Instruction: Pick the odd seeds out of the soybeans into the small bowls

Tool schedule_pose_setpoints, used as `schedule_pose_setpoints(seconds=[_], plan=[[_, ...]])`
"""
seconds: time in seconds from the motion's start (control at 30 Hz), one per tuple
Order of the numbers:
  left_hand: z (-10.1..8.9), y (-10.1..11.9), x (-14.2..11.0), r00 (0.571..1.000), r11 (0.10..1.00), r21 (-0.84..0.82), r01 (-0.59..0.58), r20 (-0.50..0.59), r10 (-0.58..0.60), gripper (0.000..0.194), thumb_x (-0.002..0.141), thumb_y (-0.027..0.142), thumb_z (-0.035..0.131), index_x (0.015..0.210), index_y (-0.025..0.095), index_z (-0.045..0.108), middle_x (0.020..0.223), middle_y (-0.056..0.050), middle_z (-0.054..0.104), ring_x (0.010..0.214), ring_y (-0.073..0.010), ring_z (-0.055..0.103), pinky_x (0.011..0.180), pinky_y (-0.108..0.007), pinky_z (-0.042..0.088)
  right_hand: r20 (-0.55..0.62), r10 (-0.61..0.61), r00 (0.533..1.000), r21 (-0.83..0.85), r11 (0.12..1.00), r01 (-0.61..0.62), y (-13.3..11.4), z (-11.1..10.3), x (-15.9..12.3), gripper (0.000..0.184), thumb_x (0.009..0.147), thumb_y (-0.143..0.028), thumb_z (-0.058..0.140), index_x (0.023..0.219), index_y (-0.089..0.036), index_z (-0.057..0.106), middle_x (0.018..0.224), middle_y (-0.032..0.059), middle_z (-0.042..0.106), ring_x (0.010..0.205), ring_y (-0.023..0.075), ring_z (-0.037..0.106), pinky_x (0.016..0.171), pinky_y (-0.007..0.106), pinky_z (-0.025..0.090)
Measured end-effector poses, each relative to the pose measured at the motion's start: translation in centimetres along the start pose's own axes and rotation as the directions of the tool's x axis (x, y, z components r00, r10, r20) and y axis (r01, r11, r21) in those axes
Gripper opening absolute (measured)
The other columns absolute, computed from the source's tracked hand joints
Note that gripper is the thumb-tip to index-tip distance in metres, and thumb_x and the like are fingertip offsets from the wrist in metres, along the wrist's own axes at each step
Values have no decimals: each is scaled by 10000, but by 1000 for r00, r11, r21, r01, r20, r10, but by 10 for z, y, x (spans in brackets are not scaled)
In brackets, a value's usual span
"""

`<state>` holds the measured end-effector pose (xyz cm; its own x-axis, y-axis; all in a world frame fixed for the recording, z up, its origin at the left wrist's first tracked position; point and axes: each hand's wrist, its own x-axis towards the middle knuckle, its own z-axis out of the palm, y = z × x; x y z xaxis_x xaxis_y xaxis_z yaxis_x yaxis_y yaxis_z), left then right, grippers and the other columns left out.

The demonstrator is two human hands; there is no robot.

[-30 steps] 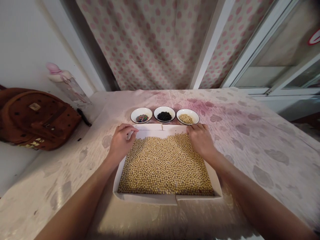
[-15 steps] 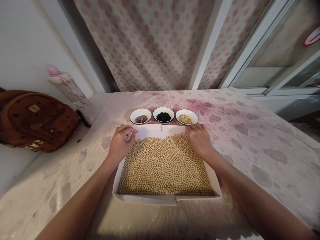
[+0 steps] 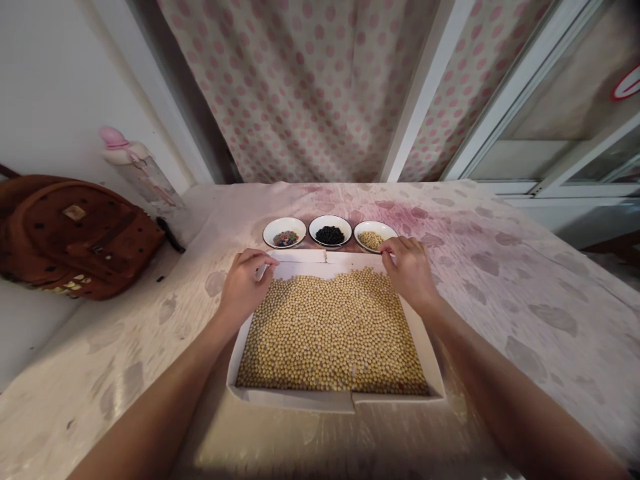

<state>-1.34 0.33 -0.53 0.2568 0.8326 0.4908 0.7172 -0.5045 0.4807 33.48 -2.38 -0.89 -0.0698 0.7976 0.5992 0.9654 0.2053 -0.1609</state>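
A shallow white cardboard box [image 3: 295, 399] lies on the table, filled with a layer of yellow soybeans [image 3: 333, 333]. My left hand [image 3: 244, 285] rests at its far left corner, fingers curled over the rim. My right hand [image 3: 409, 272] sits at the far right corner, off the beans, its fingertips drawn together beside the nearest small bowl. Nothing held shows in either hand. Just past the box stand white bowls in a row: mixed coloured beads [image 3: 271, 235], black beans [image 3: 316, 235], and soybeans [image 3: 367, 227].
A brown studded backpack [image 3: 80, 237] lies at the left table edge, with a clear bottle with a pink lid [image 3: 137, 177] behind it. A stained, patterned tablecloth [image 3: 525, 280] covers the table. A polka-dot curtain [image 3: 310, 87] hangs beyond, and a white-framed glass door [image 3: 545, 140] stands right.
My right hand has lifted off the beans and moved toward the far right corner, its fingers drawing together. My left hand stays at the far left corner.
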Motion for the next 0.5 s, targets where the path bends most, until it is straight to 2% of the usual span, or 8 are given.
schedule_pose_setpoints(seconds=[0.17, 0.3, 0.4, 0.5], plan=[[0, 0, 1, 1000, 1000, -9, -12, -3, 12, 171, 884, 122, 577, 911, 215, 718, 994, -56, 654, 972, -228, 596, 912, -421, 485, -65, 100, 993, 171, 981, -88, 23, 12, 8, 143, 854, -144, 490, 861, -197, 622, 858, 76, 683, 798, 234, 585, 790, 379, 420], [0, 0, 0, 1000, 1000, -6, -14, -3, 14, 166, 877, 123, 583, 910, 213, 719, 993, -58, 653, 966, -230, 596, 897, -417, 489, -81, 80, 993, 216, 974, -61, 19, 5, 8, 193, 862, -132, 457, 880, -202, 636, 879, 80, 693, 817, 238, 601, 787, 381, 446], [0, 1, 0, 1000, 1000, -5, -8, -2, 8, 167, 875, 127, 584, 915, 218, 718, 997, -56, 652, 965, -230, 594, 886, -411, 494, -33, 21, 999, 218, 976, -14, 7, -6, 4, 208, 872, -127, 455, 888, -205, 647, 883, 70, 694, 828, 230, 612, 800, 377, 450], [0, 0, 0, 1000, 1000, -1, -7, 0, 7, 169, 882, 138, 578, 921, 229, 715, 1001, -49, 654, 967, -225, 593, 885, -403, 493, 79, -72, 994, 238, 970, 52, -2, -12, -1, 223, 865, -101, 463, 878, -208, 658, 875, 49, 701, 833, 214, 630, 826, 373, 444]])
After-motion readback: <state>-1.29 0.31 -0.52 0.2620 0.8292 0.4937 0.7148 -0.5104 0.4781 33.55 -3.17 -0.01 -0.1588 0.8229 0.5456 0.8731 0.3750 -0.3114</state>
